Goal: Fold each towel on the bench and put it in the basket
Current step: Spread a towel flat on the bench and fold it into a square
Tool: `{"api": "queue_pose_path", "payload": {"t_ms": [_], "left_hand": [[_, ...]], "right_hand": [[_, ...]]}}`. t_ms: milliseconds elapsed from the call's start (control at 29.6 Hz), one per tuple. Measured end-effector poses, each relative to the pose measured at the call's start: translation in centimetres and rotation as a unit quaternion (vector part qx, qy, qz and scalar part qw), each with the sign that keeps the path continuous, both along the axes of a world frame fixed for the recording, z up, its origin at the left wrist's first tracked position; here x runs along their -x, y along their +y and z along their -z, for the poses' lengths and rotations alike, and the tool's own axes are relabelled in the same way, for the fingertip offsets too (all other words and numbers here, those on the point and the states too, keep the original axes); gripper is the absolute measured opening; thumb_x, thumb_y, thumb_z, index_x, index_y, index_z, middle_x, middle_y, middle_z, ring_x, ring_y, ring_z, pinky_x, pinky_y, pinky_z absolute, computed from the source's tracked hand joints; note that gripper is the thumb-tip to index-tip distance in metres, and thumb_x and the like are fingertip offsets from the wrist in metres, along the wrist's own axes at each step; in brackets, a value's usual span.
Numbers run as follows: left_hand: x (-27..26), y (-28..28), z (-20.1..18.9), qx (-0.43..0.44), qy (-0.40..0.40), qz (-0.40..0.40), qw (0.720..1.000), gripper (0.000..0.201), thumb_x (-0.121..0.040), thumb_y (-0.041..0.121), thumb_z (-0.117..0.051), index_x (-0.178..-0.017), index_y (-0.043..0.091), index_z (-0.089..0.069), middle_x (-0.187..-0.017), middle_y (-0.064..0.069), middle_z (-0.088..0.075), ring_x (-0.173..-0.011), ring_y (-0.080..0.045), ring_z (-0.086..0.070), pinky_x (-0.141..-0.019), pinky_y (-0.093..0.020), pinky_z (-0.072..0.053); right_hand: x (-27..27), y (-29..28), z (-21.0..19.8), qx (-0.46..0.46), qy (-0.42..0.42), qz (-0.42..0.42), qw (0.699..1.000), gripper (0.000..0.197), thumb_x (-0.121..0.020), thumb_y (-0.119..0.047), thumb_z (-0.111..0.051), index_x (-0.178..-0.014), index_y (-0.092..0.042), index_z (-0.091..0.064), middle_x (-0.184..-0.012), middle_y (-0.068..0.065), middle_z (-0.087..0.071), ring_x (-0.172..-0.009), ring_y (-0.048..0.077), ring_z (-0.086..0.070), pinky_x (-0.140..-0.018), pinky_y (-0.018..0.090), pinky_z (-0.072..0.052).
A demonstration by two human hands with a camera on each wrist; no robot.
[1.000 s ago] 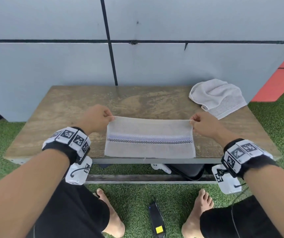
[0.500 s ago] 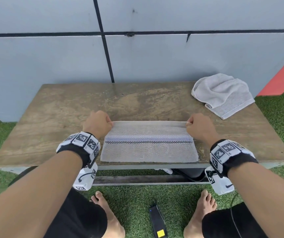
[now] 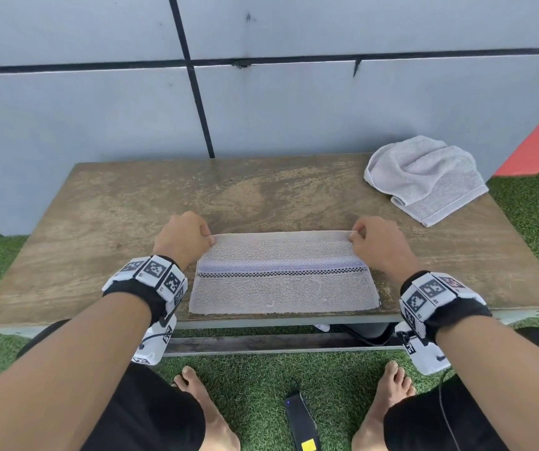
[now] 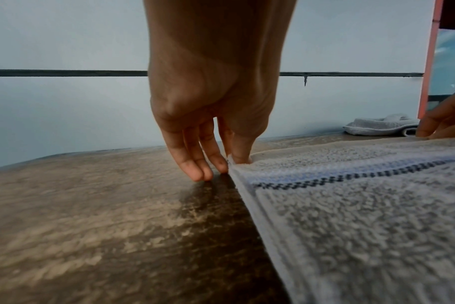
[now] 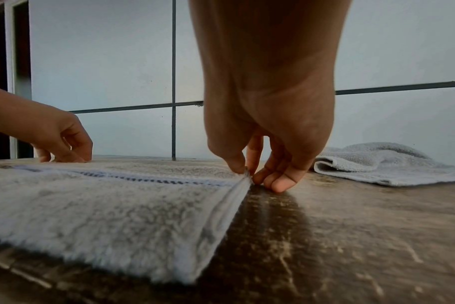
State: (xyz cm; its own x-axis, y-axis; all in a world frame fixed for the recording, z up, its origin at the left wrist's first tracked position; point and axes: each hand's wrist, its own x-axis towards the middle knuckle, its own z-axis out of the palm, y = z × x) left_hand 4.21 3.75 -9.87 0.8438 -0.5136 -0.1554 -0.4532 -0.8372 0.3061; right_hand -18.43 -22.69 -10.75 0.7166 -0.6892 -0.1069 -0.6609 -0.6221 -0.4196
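striped towel [image 3: 283, 281] lies flat at the near edge of the bench [image 3: 99, 222], long axis running left to right, checkered band parallel to the near edge. left hand [image 3: 182, 237] pinches the far left corner between thumb and fingers; right hand [image 3: 380, 242] pinches the far right corner likewise. crumpled towel [image 3: 424, 179] sits at the bench's far right corner, well apart.

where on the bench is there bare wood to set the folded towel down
Bare wood lies left of the left hand, and along the back between the striped towel and the wall. The bench's back right corner holds the crumpled towel; both hands crowd the front middle.
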Motion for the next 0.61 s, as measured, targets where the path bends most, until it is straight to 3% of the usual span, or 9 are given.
{"api": "queue_pose_path", "payload": {"t_ms": [101, 236, 439, 540, 607], "left_hand": [[-0.1, 0.1, -0.3, -0.008, 0.014, 0.005, 1.0, 0.009, -0.085, 0.029, -0.077, -0.086, 0.02, -0.076, -0.089, -0.003, -0.074, -0.084, -0.023, -0.068, -0.081, -0.044, -0.059], [-0.1, 0.1, -0.5, -0.021, 0.012, 0.017, 1.0, 0.01, -0.081, 0.026, -0.081, -0.084, 0.018, -0.077, -0.09, -0.003, -0.074, -0.084, -0.023, -0.068, -0.082, -0.044, -0.059], [0.7, 0.6, -0.2, -0.065, 0.001, 0.065, 0.996, 0.02, -0.089, 0.028, -0.069, -0.093, 0.008, -0.072, -0.091, -0.007, -0.07, -0.076, -0.023, -0.067, -0.068, -0.036, -0.057], [0.9, 1.0, -0.3, -0.059, 0.012, 0.069, 0.996, 0.024, -0.085, 0.026, -0.069, -0.069, 0.009, -0.062, -0.066, -0.002, -0.061, -0.053, -0.017, -0.058, -0.049, -0.027, -0.044], [1.1, 1.0, -0.7, -0.049, 0.024, 0.076, 0.996, 0.033, -0.083, 0.02, -0.071, -0.058, 0.011, -0.051, -0.052, 0.001, -0.051, -0.046, -0.018, -0.045, -0.045, -0.025, -0.035]], "right_hand": [[0.2, 0.0, -0.1, -0.004, -0.002, 0.0, 1.0, 0.016, -0.095, -0.021, -0.063, -0.092, -0.008, -0.071, -0.086, 0.008, -0.071, -0.081, 0.025, -0.066, -0.077, 0.04, -0.057], [0.2, 0.1, -0.1, 0.008, 0.029, -0.003, 1.0, 0.016, -0.094, -0.02, -0.066, -0.084, -0.007, -0.07, -0.079, 0.009, -0.069, -0.071, 0.023, -0.065, -0.064, 0.033, -0.052], [0.0, 0.2, 0.4, 0.023, 0.074, -0.025, 0.997, 0.012, -0.094, -0.02, -0.062, -0.089, -0.011, -0.056, -0.091, 0.009, -0.061, -0.077, 0.023, -0.06, -0.063, 0.032, -0.047], [0.2, 0.3, 0.2, 0.009, 0.075, -0.018, 0.997, 0.009, -0.09, -0.018, -0.061, -0.089, -0.012, -0.055, -0.087, 0.009, -0.059, -0.078, 0.025, -0.061, -0.062, 0.034, -0.049], [0.2, 0.1, -0.3, -0.002, 0.071, -0.014, 0.997, 0.009, -0.085, -0.012, -0.06, -0.077, -0.01, -0.055, -0.079, 0.01, -0.059, -0.072, 0.027, -0.061, -0.057, 0.032, -0.047]]}}
